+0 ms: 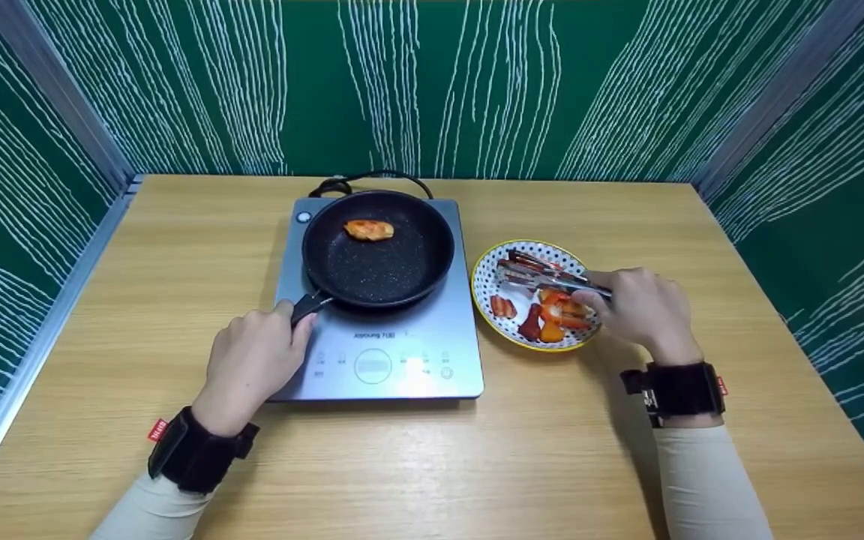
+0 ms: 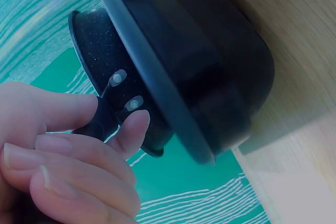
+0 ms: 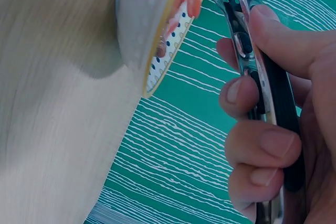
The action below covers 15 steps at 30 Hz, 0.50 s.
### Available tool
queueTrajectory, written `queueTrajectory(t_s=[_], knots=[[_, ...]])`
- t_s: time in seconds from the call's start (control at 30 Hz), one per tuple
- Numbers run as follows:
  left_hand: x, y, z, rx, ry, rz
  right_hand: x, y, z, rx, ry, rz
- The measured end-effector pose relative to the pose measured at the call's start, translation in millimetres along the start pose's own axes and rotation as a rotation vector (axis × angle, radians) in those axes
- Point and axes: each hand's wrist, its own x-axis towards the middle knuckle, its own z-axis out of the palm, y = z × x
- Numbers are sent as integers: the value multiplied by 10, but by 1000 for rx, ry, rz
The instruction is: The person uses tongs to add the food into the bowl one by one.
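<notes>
My left hand [image 1: 256,352] grips the black handle [image 1: 310,306] of a frying pan [image 1: 379,274] that stands on an induction cooktop [image 1: 394,352]. One browned piece of food [image 1: 369,229] lies toward the back of the pan. In my right hand [image 1: 643,309] is a pair of metal tongs [image 3: 262,77] with black grips, fingers wrapped round both arms. The tongs' tips reach over a dotted, yellow-rimmed plate [image 1: 483,307], among dark red strips of food. Orange and red pieces [image 1: 563,307] and a small striped strip [image 1: 503,306] also lie on this plate.
The cooktop and plate stand side by side on a wooden table [image 1: 417,465]. A black cord [image 1: 391,172] loops behind the cooktop. Green panels [image 1: 312,90] with white lines enclose the table at the back and sides.
</notes>
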Motion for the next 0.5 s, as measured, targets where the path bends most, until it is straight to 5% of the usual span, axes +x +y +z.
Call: queueTrajectory(t_s=[0.5], knots=[[-3,2,7,-4,-13,-6,-63,-174,-135,111,185,-50]])
